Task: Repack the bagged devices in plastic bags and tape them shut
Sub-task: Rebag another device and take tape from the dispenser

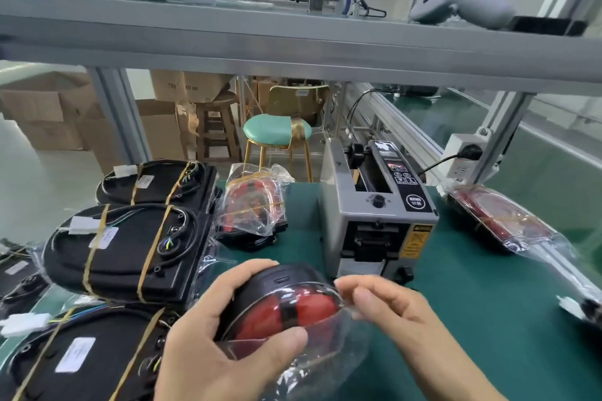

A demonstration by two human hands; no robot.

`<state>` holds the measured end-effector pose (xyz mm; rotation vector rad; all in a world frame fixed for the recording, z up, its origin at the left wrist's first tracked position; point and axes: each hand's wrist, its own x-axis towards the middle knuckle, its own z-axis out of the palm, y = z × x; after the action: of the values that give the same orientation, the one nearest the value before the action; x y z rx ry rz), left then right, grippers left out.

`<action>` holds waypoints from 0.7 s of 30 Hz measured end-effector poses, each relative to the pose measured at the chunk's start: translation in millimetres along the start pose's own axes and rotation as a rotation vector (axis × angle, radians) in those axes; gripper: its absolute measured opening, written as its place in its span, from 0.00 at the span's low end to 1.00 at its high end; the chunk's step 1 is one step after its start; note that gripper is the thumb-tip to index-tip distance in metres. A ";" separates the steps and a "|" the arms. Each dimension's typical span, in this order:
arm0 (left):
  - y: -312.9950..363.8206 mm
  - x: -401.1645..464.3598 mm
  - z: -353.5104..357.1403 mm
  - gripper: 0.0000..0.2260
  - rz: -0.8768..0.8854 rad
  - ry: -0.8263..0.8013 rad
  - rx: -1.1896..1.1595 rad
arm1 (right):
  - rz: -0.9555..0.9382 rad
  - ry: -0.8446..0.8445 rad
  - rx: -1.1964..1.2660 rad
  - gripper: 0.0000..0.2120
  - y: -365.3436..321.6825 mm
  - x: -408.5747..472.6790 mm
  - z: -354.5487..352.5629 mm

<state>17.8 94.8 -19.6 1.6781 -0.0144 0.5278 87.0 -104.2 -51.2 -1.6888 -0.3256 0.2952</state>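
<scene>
My left hand grips a black device with red lenses, fingers over its top and thumb across its front. A clear plastic bag hangs loosely around the device's lower side. My right hand pinches the bag's open edge beside the device, just below the grey tape dispenser. Black devices bound with yellow bands lie stacked at the left. One bagged red device sits behind my hands, and another bagged red device lies at the right.
The green mat covers the bench. An aluminium shelf beam runs overhead with a grey controller on it. A power strip hangs on the right post. A green stool and cardboard boxes stand beyond the bench.
</scene>
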 end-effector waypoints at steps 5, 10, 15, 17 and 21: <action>-0.8 0.2 21.3 0.29 -0.036 -0.059 -0.002 | -0.207 -0.109 -0.046 0.29 -17.5 -20.4 -1.7; 4.8 -11.7 47.7 0.27 -0.051 -0.025 -0.013 | -0.244 -0.153 0.081 0.23 -15.7 -15.1 -1.6; 0.0 -17.1 38.4 0.23 -0.081 -0.171 -0.220 | -0.188 -0.085 0.225 0.26 -11.6 8.1 -2.7; -4.1 -7.9 23.2 0.20 0.030 -0.185 -0.122 | -0.232 -0.014 0.023 0.17 -12.1 12.8 -5.2; -6.6 10.9 9.6 0.33 0.149 -0.246 0.174 | -0.190 -0.121 -0.078 0.16 -23.7 13.2 -16.8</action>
<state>32.7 90.1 -22.7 1.9143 -0.2813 0.4406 104.5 -111.4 -25.5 -1.7053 -0.5906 0.2469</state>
